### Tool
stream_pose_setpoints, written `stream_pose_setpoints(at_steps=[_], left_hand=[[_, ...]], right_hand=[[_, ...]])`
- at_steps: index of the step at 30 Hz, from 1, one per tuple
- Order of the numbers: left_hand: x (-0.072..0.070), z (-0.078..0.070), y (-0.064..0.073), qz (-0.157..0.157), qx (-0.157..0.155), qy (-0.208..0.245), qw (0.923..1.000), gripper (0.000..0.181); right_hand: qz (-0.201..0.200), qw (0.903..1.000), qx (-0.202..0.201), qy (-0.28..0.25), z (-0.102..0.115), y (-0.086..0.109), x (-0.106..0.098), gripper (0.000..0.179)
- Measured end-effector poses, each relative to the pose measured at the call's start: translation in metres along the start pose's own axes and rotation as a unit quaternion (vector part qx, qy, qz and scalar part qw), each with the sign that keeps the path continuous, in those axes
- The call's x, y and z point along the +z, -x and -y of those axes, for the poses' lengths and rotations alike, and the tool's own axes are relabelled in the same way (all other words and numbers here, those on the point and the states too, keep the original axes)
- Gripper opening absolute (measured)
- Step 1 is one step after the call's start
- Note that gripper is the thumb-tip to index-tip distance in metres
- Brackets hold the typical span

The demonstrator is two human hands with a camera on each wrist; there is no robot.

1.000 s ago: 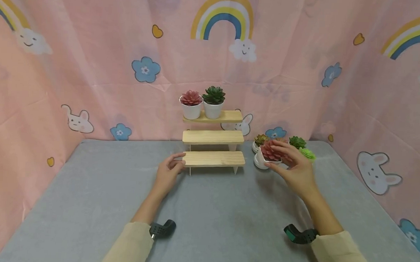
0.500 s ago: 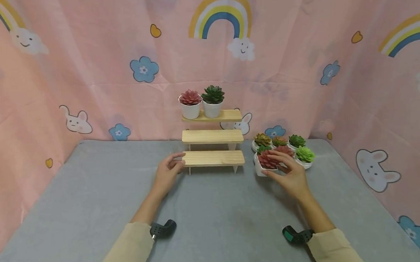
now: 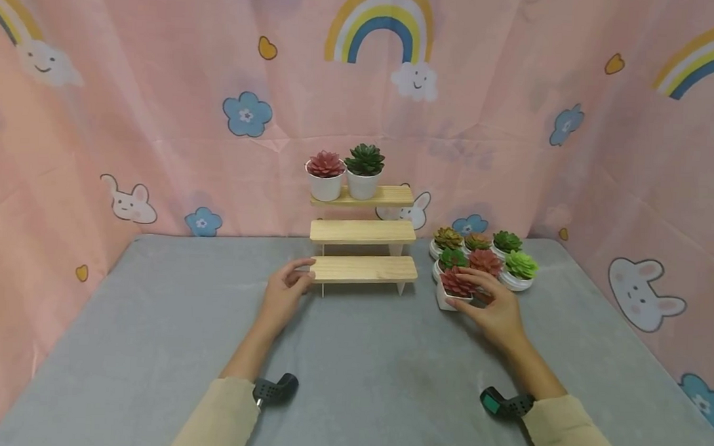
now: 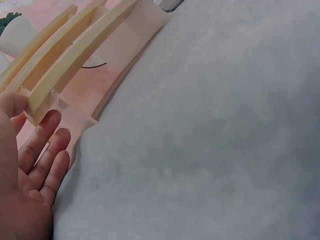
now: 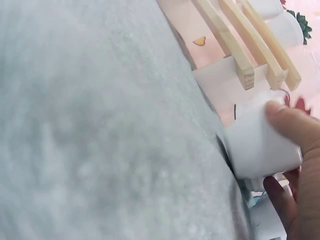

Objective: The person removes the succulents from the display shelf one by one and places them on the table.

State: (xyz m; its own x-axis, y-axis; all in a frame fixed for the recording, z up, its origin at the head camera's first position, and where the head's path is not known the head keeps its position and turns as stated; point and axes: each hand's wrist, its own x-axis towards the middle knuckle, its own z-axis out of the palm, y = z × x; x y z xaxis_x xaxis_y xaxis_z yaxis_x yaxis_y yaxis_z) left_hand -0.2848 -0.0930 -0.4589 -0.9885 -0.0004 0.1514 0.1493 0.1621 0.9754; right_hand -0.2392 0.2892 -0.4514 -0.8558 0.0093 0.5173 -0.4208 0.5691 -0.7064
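My right hand (image 3: 498, 314) grips a squarish white pot holding a red succulent (image 3: 456, 283), thumb on its near side. In the right wrist view the white pot (image 5: 262, 142) is close over the grey cloth, almost upright, with the thumb across its side. My left hand (image 3: 284, 291) pinches the left end of the lowest board of a three-tier wooden stand (image 3: 364, 269). In the left wrist view, thumb and index finger are at the end of that board (image 4: 45, 97), while the other fingers of the left hand (image 4: 35, 165) extend loosely below it.
On the top board stand a potted red succulent (image 3: 326, 176) and a potted dark green one (image 3: 365, 171). Behind the right hand several small potted succulents are grouped, among them a bright green one (image 3: 519, 267) and a brownish one (image 3: 447, 238). A pink printed curtain (image 3: 189, 112) backs the grey-covered table (image 3: 351, 380).
My right hand has brought the potted red succulent lower and toward the table's front, out from over the other pots, which now show more. The left hand stays at the stand.
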Motion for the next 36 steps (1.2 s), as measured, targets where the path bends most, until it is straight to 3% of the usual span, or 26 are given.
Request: stream_pose_setpoints(at_steps=[6,11,16,23,36], left_hand=[[0.000,0.000,0.000,0.001,0.001,-0.001,1.0000,0.030],[-0.002,0.000,0.002,0.000,-0.004,-0.004,1.0000,0.030],[-0.002,0.001,0.001,0.003,-0.005,-0.002,1.0000,0.031],[0.000,0.001,-0.001,-0.001,0.001,-0.002,1.0000,0.031],[-0.001,0.000,0.001,0.000,0.006,0.003,1.0000,0.030]], right_hand=[[-0.002,1.0000,0.000,0.002,0.017,0.005,0.001,0.050],[-0.002,0.9997,-0.024,-0.009,0.028,0.005,0.001,0.049],[-0.004,0.9993,-0.036,-0.013,0.025,0.005,0.001,0.050],[-0.005,0.9985,-0.054,-0.010,-0.010,0.004,0.004,0.056],[0.004,0.9967,-0.080,-0.008,-0.008,0.003,0.004,0.052]])
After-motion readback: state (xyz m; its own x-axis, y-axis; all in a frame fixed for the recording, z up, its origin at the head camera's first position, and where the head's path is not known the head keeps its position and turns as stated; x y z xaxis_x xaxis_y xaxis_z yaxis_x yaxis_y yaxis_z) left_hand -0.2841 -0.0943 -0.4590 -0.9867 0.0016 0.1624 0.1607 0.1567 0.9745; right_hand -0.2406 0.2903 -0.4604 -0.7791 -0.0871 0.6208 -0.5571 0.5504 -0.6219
